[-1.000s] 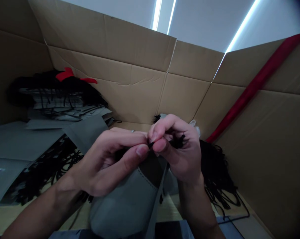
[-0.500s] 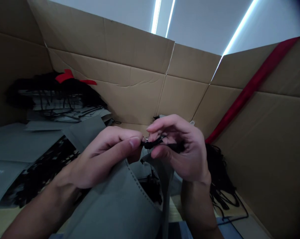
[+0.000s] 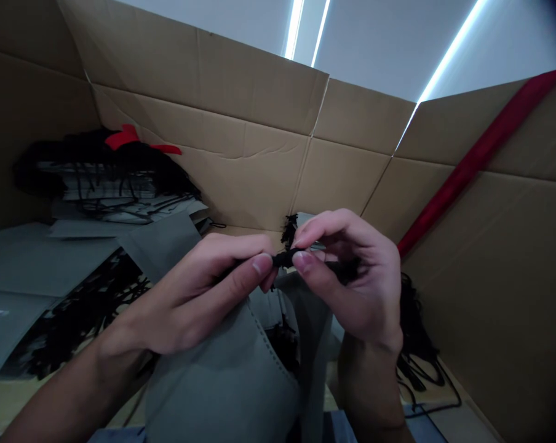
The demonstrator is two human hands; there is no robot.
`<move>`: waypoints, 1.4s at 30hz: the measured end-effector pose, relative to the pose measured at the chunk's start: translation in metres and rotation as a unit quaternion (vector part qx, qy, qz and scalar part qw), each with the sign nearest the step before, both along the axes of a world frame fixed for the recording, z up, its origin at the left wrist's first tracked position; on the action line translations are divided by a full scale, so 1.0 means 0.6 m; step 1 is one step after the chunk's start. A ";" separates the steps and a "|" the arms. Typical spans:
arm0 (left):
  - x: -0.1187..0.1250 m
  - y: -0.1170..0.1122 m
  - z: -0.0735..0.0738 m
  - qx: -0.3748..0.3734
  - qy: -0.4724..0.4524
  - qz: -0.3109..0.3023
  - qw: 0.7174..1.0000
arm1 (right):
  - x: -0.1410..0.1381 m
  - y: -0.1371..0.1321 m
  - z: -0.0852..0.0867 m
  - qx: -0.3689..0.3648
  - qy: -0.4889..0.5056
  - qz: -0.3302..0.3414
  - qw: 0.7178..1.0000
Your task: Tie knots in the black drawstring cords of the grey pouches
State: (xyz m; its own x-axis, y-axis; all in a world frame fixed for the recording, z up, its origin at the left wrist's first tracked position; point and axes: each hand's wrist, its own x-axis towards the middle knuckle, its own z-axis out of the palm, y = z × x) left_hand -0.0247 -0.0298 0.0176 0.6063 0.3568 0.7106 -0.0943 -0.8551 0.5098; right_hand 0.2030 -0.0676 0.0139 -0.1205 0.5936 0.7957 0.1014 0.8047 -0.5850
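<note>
A grey fabric bag (image 3: 222,381) with a stitched seam hangs open below my hands, close to the camera. My left hand (image 3: 190,295) pinches one end of a black cord (image 3: 283,258) between thumb and forefinger at the bag's top edge. My right hand (image 3: 356,277) pinches the same cord just to the right, thumb and forefinger closed on it, with more black cord bunched in its palm. The two pinches almost touch.
Brown cardboard walls (image 3: 259,141) enclose the space on all sides, with a red strip (image 3: 472,160) along the right wall. Flat grey bags (image 3: 24,264) and black cords lie at the left, a stack with a red tag (image 3: 121,136) behind. More black cords (image 3: 416,344) lie at the right.
Both hands have stayed together, working the black cord. The right hand has shifted slightly right and up, and the grey bag now hangs lower and wider in front of me.
</note>
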 end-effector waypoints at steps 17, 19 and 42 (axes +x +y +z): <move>0.010 0.006 -0.022 0.074 -0.021 0.016 0.997 | -0.007 0.032 -0.018 -0.034 0.031 0.168 0.985; 0.013 0.002 -0.021 0.073 -0.036 0.009 0.997 | -0.010 0.040 -0.024 -0.049 0.065 0.230 0.970; -0.006 0.013 0.000 0.062 0.021 0.030 0.997 | 0.018 -0.010 0.019 -0.145 0.047 0.056 0.987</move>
